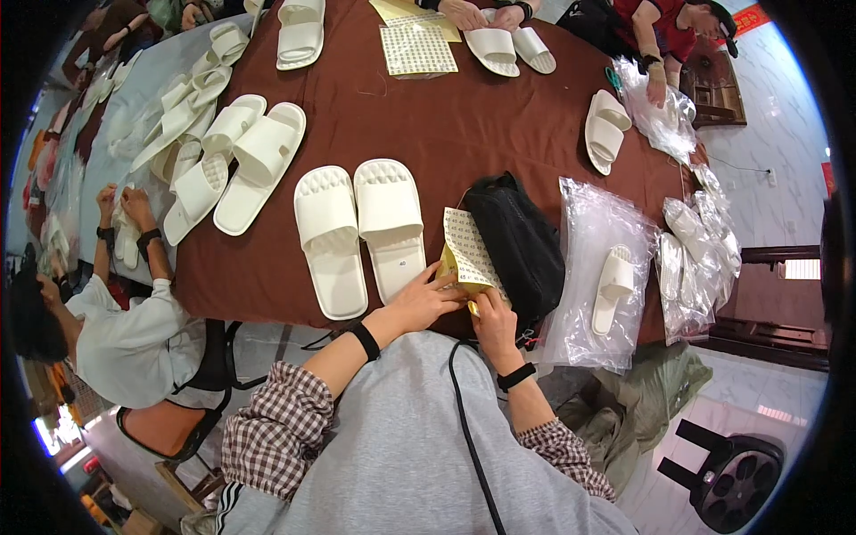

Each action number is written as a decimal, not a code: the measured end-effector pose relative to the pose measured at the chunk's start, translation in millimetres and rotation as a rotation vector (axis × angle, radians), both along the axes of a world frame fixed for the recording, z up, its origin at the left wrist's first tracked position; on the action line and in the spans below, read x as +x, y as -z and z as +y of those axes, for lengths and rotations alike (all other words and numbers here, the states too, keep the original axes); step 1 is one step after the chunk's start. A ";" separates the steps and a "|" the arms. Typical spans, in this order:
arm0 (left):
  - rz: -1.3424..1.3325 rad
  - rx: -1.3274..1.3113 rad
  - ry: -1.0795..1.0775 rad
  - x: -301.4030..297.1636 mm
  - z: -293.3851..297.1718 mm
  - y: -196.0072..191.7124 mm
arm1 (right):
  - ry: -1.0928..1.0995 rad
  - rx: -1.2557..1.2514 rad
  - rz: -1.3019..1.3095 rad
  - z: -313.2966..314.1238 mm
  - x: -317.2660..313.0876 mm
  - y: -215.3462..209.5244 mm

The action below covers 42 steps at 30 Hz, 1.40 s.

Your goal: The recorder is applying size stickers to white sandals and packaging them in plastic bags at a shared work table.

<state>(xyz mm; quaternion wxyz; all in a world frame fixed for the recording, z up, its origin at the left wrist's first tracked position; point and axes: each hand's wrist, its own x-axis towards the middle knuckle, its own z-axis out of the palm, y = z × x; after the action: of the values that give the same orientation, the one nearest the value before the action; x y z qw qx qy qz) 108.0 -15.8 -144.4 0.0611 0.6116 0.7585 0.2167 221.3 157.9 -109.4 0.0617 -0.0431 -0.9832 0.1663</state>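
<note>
A sheet of small printed stickers (pixel 465 239) with a yellow backing leans against a black fabric pouch (pixel 517 241). My left hand (pixel 426 300) grips its lower left corner, fingers laid over the edge. At the lower right, my right hand (pixel 494 323) pinches the folded yellow edge; its fingertips are partly hidden. Just left of the sheet lie two white slippers side by side, toes pointing away: the left slipper (pixel 332 267) and the right slipper (pixel 392 192). A small label (pixel 402 264) sits on the right one's heel area.
To the right, a white slipper (pixel 613 290) lies on clear plastic bags (pixel 580 241); bagged slippers (pixel 695 259) are heaped beyond. More slippers (pixel 259 165) crowd the brown-covered table (pixel 357 116) at left. Other people's hands (pixel 486 13) work across the table; another person (pixel 134 330) sits at left.
</note>
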 end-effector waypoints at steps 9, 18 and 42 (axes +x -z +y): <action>0.035 -0.078 0.008 0.4 0.6 -7.1 | -0.043 0.033 -0.199 10.3 -3.2 5.6; -0.001 -0.044 -0.015 1.9 -0.7 -3.6 | -0.028 -0.206 0.045 12.7 1.2 3.0; 0.090 -0.002 -0.037 2.7 -0.5 -2.5 | -0.003 -0.142 -0.096 19.3 -0.3 -0.3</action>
<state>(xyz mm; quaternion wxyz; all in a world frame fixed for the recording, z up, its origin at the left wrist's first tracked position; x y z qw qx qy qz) 110.7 -16.3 -142.0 0.0236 0.6066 0.7717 0.1895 221.0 177.2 -109.1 0.0109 -0.0537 -0.9708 0.2336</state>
